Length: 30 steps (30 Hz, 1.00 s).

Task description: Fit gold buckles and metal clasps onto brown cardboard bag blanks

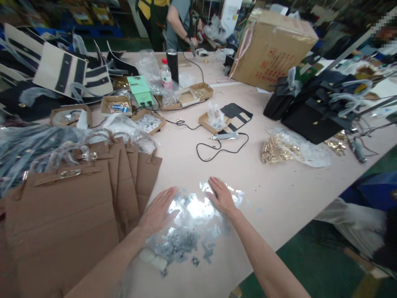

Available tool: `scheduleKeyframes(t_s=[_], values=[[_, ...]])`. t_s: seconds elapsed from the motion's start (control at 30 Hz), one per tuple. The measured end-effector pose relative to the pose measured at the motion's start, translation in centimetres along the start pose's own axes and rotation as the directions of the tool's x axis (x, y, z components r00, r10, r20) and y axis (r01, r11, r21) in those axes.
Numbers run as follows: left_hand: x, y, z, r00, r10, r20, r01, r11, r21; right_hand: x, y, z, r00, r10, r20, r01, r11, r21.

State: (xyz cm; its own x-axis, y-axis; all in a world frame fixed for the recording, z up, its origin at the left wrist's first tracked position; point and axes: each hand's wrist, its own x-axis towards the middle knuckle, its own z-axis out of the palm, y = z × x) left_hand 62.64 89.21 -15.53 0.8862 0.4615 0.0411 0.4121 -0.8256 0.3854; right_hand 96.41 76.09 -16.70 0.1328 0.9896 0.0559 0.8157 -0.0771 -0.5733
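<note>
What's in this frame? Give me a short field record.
left hand: flat, palm down on left edge of clear plastic pile
right hand: flat, palm down on pile's far right edge
left of pile: stacked brown bags
beyond pile: corded tool, bag of gold hardware
surface: pale table
far end: another person
</note>
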Motion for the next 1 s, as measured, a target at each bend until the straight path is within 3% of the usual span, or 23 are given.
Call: scheduleKeyframes(t_s=[0.1,0.2,0.27,0.3,0.4,0.47,0.5,0.57,0.63,0.73,0.83,0.93,1.0], values=[[-0.3,0.7,-0.3,0.995,0.085,0.046,-0.085,0.996,-0.003,-1.9,-4.8,2.0,0.994,-0.088,0.062,0.086,0.995,0.042],[-0.7,1.1,-0.1,0.992,0.117,0.053,-0.116,0.993,-0.011,-3.8,-6.5,1.7,0.985,-0.134,0.108,0.126,0.989,0.073],[-0.8,1.2,0.1,0.994,0.096,0.043,-0.095,0.995,-0.020,-5.5,-5.0,0.0,1.000,-0.018,-0.017,0.019,1.000,0.024],[-0.8,1.2,0.2,0.996,0.083,0.032,-0.082,0.996,-0.027,-6.7,-3.5,-1.1,0.987,0.082,-0.138,-0.084,0.996,-0.008],[-0.7,1.2,0.3,0.998,0.057,-0.003,-0.057,0.998,-0.039,-10.6,2.0,-4.6,0.850,0.321,-0.418,-0.362,0.932,-0.022],[-0.6,1.3,0.4,0.999,0.053,-0.011,-0.053,0.998,-0.037,-12.8,5.1,-6.1,0.754,0.412,-0.512,-0.488,0.873,-0.016],[-0.6,1.3,0.4,0.999,0.052,-0.009,-0.052,0.998,-0.036,-13.5,6.2,-6.3,0.741,0.433,-0.513,-0.514,0.858,-0.017],[-0.6,1.3,0.5,0.999,0.054,-0.005,-0.054,0.998,-0.034,-13.9,6.9,-5.8,0.767,0.437,-0.469,-0.507,0.861,-0.027],[-0.6,1.3,0.5,0.998,0.058,-0.003,-0.058,0.998,-0.034,-12.8,5.8,-4.0,0.839,0.385,-0.385,-0.429,0.903,-0.031],[-0.6,1.6,0.5,0.998,0.065,0.008,-0.064,0.997,-0.029,-10.0,1.5,-0.4,0.927,0.265,-0.264,-0.279,0.960,-0.014],[-0.8,2.0,0.5,0.997,0.070,0.014,-0.069,0.997,-0.021,-8.0,-3.9,2.7,0.968,0.170,-0.182,-0.173,0.985,0.003],[-1.1,2.3,0.5,0.996,0.084,0.012,-0.084,0.996,-0.021,-8.3,-6.9,3.5,0.999,0.038,-0.035,-0.036,0.998,0.055],[-1.3,2.2,0.6,0.997,0.081,0.016,-0.081,0.997,-0.021,-9.0,-6.1,2.4,0.995,0.069,-0.077,-0.065,0.997,0.050]])
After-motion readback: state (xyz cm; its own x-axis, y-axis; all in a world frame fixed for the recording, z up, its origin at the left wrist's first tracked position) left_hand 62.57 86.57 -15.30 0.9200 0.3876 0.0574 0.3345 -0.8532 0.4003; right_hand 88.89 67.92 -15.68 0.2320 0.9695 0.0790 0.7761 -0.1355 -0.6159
